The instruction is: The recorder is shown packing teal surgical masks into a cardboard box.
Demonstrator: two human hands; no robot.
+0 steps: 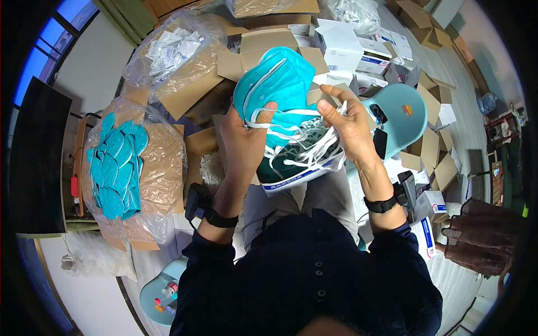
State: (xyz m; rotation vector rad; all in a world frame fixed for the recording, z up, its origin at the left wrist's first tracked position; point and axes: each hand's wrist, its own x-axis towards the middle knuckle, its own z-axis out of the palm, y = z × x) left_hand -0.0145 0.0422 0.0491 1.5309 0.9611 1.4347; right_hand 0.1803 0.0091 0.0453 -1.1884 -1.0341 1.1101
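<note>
My left hand [244, 137] grips a stack of teal folded face masks [277, 84] with white straps, held up over my lap. My right hand [344, 120] pinches the masks' white elastic straps [291, 115] at their right side. Below both hands sits an open small white and blue box [300, 165] on my knees, with more teal masks and loose white straps inside it. Both wrists carry black bands.
A cardboard box lined with clear plastic [159, 162] at my left holds several teal masks [115, 165]. Another plastic-lined box [179, 53] holds white packets. Small white boxes [358, 53] and flat cardboard lie ahead and right. A teal stool [400, 115] stands at right.
</note>
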